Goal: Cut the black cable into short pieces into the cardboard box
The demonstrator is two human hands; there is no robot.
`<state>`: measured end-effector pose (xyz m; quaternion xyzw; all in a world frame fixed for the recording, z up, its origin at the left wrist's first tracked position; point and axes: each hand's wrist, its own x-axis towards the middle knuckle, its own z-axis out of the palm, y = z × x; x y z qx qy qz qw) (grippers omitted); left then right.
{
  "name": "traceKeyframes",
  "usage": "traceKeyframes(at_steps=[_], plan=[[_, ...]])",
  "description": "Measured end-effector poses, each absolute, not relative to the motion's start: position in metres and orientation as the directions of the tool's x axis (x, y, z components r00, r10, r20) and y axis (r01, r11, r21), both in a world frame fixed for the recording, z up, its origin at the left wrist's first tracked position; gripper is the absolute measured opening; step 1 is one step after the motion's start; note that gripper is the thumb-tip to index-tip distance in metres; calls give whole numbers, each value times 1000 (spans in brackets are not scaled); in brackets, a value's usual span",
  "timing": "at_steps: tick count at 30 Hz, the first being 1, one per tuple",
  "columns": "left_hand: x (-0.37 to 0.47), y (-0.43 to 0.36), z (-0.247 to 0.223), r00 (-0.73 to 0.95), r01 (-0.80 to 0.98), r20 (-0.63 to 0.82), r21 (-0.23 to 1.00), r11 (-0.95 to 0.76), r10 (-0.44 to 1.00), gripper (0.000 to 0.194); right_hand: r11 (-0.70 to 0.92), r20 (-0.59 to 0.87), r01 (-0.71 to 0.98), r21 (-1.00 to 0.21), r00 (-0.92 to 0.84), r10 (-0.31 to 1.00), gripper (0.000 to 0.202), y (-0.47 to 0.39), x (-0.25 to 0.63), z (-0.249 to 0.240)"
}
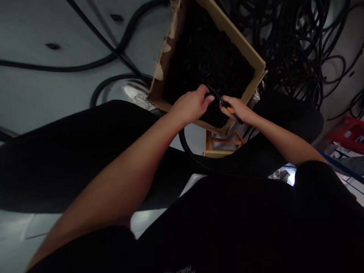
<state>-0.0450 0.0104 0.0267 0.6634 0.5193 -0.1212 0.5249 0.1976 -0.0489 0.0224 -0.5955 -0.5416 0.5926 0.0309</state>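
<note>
A cardboard box (244, 41) with torn edges stands between my legs, holding many small black pieces (210, 53). Over its near part, my left hand (193, 104) is closed around a black hose (184, 142), which hangs down over the near edge and curves toward my lap. Just right of it, my right hand (234, 107) grips a tool with black and orange handles (231, 110). The tool's dark front end points up and left, close to my left fingertips. Whether its jaws touch the hose is too dark to tell.
Tangled black hoses (295, 57) lie on the floor at upper right. More hose (71, 68) runs across the floor at left. A wooden stool (217, 153) is under the box's near side. A red plastic stool (348, 132) stands at far right.
</note>
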Motion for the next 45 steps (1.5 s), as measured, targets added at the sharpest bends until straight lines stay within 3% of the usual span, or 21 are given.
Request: traceKeyframes(at_steps=[8, 15, 20, 26, 30, 33, 38, 42, 45], plan=[[-49, 10, 13, 465, 782, -689, 614, 106, 556, 44, -333, -668, 678, -655, -314, 675, 16, -49, 207, 15], [-57, 15, 3, 537, 752, -712, 647, 124, 452, 39, -289, -685, 713, -638, -355, 637, 22, -42, 211, 5], [-54, 7, 12, 537, 758, -676, 650, 64, 505, 41, -321, -710, 694, -645, -388, 587, 16, -37, 206, 2], [-53, 4, 13, 511, 747, -611, 664, 40, 605, 47, -320, -698, 721, -614, -307, 648, 10, -26, 204, 2], [-56, 12, 7, 436, 787, -643, 612, 80, 630, 45, -320, -721, 753, -575, -283, 632, 8, -23, 208, 5], [-57, 17, 6, 431, 765, -693, 620, 173, 578, 45, -425, -768, 704, -569, -271, 580, 9, -26, 210, 4], [-62, 20, 4, 401, 635, -730, 657, 406, 554, 39, -558, -742, 505, -658, -310, 594, 8, -32, 214, -7], [-62, 16, -4, 354, 532, -685, 707, 465, 636, 25, -385, -574, 440, -811, -472, 669, 26, -32, 216, -18], [-58, 11, -12, 419, 485, -624, 768, 419, 660, 32, -281, -467, 389, -877, -557, 686, 42, -31, 213, -21]])
